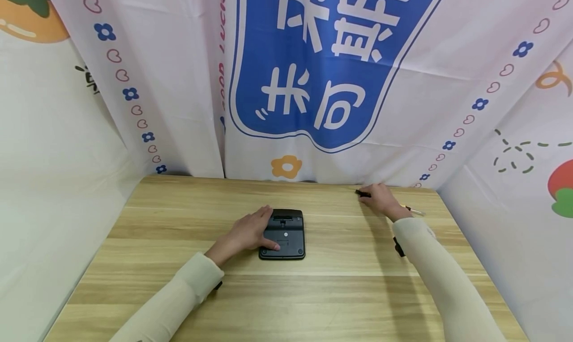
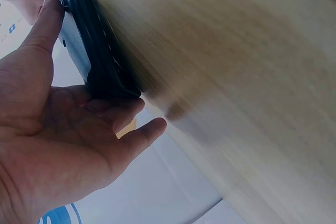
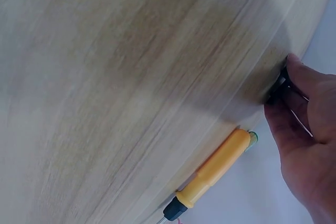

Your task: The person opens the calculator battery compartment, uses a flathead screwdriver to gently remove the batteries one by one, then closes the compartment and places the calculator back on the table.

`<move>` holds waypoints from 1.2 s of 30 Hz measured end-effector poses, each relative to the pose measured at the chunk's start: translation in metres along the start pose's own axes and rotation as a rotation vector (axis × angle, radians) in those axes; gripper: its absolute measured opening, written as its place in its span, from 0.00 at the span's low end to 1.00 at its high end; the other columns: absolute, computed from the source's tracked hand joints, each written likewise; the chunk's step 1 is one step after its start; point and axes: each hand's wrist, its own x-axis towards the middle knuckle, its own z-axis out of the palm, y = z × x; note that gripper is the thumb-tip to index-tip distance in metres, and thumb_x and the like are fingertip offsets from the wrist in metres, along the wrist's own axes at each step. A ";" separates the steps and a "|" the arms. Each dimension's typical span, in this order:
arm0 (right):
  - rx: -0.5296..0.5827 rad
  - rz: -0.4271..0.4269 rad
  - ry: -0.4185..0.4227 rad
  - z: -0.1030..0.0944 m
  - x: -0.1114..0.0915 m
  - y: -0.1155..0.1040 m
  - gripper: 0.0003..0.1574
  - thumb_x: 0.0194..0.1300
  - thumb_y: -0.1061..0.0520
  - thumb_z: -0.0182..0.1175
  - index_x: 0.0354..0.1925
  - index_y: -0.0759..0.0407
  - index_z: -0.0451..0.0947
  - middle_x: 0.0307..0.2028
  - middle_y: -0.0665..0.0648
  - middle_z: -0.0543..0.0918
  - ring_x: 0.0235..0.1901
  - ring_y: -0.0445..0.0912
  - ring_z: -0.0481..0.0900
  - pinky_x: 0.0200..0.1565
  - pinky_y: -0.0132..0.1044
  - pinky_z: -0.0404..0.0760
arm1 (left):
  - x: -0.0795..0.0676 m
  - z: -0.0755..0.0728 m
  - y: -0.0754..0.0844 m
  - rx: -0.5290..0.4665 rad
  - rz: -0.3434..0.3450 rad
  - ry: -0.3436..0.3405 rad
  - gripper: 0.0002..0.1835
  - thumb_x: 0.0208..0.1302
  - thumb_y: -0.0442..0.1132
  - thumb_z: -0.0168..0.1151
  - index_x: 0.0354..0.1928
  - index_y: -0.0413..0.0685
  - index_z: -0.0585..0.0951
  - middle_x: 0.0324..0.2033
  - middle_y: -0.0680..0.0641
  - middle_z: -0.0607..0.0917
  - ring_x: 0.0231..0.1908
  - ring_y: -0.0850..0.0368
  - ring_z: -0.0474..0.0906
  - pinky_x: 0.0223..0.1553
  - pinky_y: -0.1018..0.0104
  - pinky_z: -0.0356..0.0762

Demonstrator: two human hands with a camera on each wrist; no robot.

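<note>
A black calculator-like device (image 1: 291, 240) lies on the table with its underside up, showing corner feet and a recess near its far edge. My left hand (image 1: 248, 231) grips its left side, the thumb on the underside and the fingers by the far left corner. In the left wrist view the dark edge of the device (image 2: 97, 51) rests against the fingers. At the table's far right, my right hand (image 1: 380, 199) pinches a small black piece (image 3: 278, 87) between thumb and fingers; its exact kind I cannot tell. Beside that hand lies a screwdriver with a yellow handle (image 3: 218, 161).
The wood-grain table (image 1: 250, 307) ends at a white printed curtain (image 1: 188, 133) along its back. White cloth also hangs at both sides. The screwdriver's metal shaft (image 1: 418, 212) points toward the right edge, partly behind the right wrist.
</note>
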 end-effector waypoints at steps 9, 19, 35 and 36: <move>-0.061 -0.023 0.038 0.003 0.002 -0.006 0.18 0.71 0.60 0.70 0.55 0.70 0.87 0.50 0.71 0.89 0.51 0.66 0.87 0.53 0.61 0.86 | 0.000 0.000 0.000 -0.006 -0.006 -0.004 0.62 0.59 0.62 0.78 0.82 0.35 0.56 0.82 0.33 0.57 0.80 0.38 0.56 0.77 0.39 0.61; -0.123 -0.044 0.059 0.009 0.003 -0.009 0.15 0.71 0.62 0.69 0.54 0.67 0.88 0.46 0.68 0.91 0.42 0.61 0.90 0.46 0.57 0.88 | -0.002 0.001 0.000 -0.005 -0.012 -0.011 0.62 0.59 0.62 0.78 0.82 0.35 0.55 0.82 0.34 0.56 0.81 0.39 0.56 0.78 0.38 0.60; -0.010 0.009 0.067 0.002 0.004 -0.011 0.10 0.74 0.66 0.63 0.35 0.66 0.88 0.17 0.55 0.75 0.19 0.44 0.67 0.28 0.39 0.68 | -0.001 0.001 0.000 -0.006 -0.007 -0.001 0.62 0.59 0.62 0.78 0.82 0.35 0.56 0.82 0.34 0.57 0.81 0.39 0.55 0.78 0.38 0.59; -0.002 0.015 0.072 0.001 0.003 -0.011 0.09 0.74 0.66 0.63 0.36 0.67 0.88 0.19 0.57 0.79 0.19 0.45 0.67 0.28 0.39 0.68 | -0.001 0.001 0.000 -0.007 -0.007 -0.001 0.62 0.59 0.62 0.78 0.82 0.35 0.56 0.82 0.34 0.57 0.81 0.39 0.55 0.78 0.38 0.59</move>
